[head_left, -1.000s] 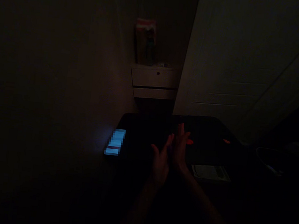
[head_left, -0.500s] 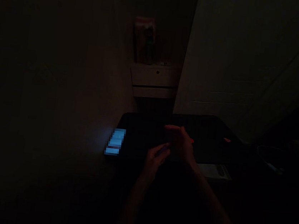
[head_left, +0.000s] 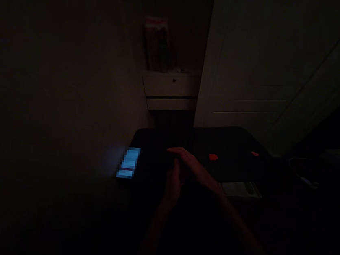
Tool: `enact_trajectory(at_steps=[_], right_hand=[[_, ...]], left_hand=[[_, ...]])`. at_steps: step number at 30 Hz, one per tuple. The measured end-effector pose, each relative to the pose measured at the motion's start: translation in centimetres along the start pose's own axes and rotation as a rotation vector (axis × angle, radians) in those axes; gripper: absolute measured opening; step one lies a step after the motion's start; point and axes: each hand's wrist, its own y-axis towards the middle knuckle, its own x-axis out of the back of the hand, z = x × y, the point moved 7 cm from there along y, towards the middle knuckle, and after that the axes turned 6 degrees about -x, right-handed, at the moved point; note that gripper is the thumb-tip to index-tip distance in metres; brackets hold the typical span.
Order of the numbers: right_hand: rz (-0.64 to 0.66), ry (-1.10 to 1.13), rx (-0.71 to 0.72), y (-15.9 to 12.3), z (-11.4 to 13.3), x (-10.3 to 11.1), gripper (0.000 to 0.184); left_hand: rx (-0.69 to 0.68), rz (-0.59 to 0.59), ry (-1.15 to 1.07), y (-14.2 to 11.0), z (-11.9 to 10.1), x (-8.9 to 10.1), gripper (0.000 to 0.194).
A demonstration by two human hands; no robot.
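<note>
My left hand (head_left: 174,187) is raised over the near side of the dark table (head_left: 232,141), thumb pointing up. Its fingers are mostly hidden behind my right hand, so whatever it holds does not show. My right hand (head_left: 188,161) arches over the left one, touching or almost touching it, with its fingers stretched out to the left. Just right of my hands lies a small crumpled orange-red piece (head_left: 213,157). A second, smaller orange-red piece (head_left: 255,154) lies further right on the tabletop.
The room is very dark. A lit phone-like screen (head_left: 128,163) glows at the table's left end, beside the wall. A pale printed sheet or booklet (head_left: 239,189) lies at the near edge. Behind stand a drawer unit (head_left: 171,87) with a colourful packet (head_left: 157,44) and a pale panel (head_left: 244,70).
My right hand has moved left and come over the left hand. The small purplish thing in my left fingers is now hidden. The nearer orange-red piece has come into full view.
</note>
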Motion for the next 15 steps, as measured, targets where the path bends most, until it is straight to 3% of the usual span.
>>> enact_trajectory(at_steps=[5,7,11,15], right_hand=[[-0.010,-0.080,-0.036,-0.3,-1.2,-2.1,0.063],[-0.048,-0.172,-0.015,-0.2,-1.7,-2.4,0.066],[-0.138,-0.219,-0.023,0.0,-3.0,-2.0,0.066],[-0.184,-0.110,-0.124,0.1,-4.9,-2.1,0.073]], left_hand=[[-0.095,-0.180,-0.358,0.8,-0.1,0.3,0.049],[-0.111,-0.191,-0.467,0.7,0.0,-0.3,0.042],[-0.071,-0.112,-0.515,0.0,0.4,-2.2,0.046],[-0.061,-0.159,-0.481,-0.3,0.3,-2.4,0.048]])
